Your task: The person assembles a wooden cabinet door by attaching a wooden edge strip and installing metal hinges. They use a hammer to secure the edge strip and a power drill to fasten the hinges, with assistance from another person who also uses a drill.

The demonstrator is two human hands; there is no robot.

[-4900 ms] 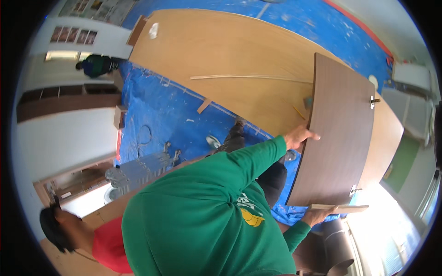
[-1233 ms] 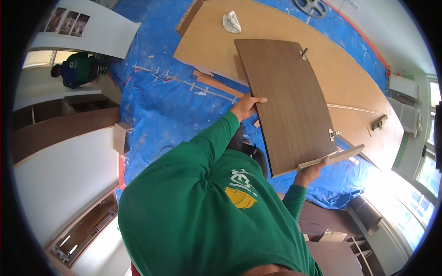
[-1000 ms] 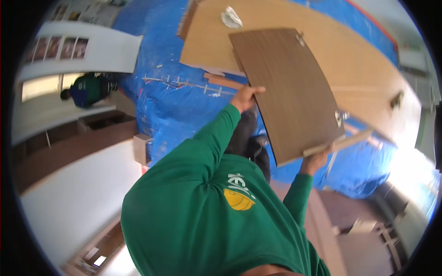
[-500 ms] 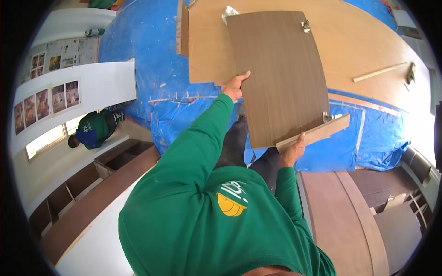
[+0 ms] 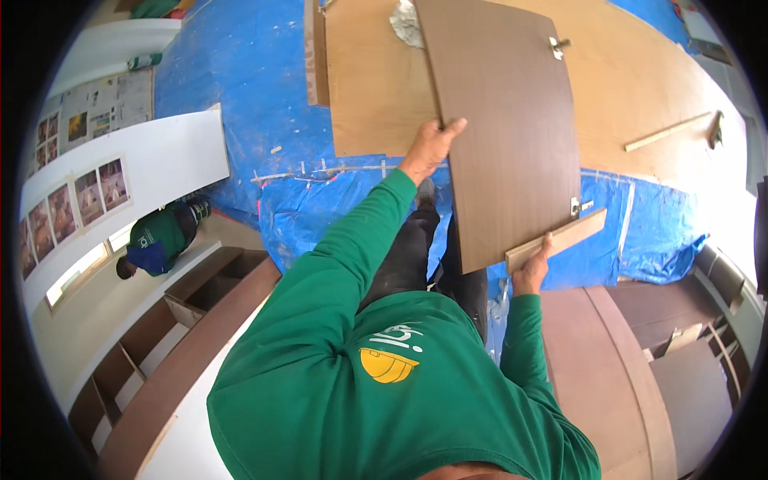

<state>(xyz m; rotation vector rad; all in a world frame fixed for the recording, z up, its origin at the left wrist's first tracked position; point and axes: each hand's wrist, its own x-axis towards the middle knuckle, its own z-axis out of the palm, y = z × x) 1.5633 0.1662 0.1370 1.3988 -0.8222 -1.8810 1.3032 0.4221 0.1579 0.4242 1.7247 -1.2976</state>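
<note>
Head view: left hand (image 5: 430, 146) clamped on the left edge of a dark brown wood panel (image 5: 504, 128), fingers curled over the front face. Right hand (image 5: 530, 270) gripping the panel's lower corner along with a pale wood strip (image 5: 556, 238) pressed against that bottom edge. Panel held up between both hands, tilted, small metal fittings on its right side. Beyond the hands, big light plywood sheet (image 5: 640, 72) lying on blue tarp (image 5: 240, 88). Off to the left, another person in green (image 5: 160, 236) down below.

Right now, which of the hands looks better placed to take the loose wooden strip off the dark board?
Probably the right hand: it already grips the strip at the board's lower corner. The left hand holds the opposite edge.
</note>
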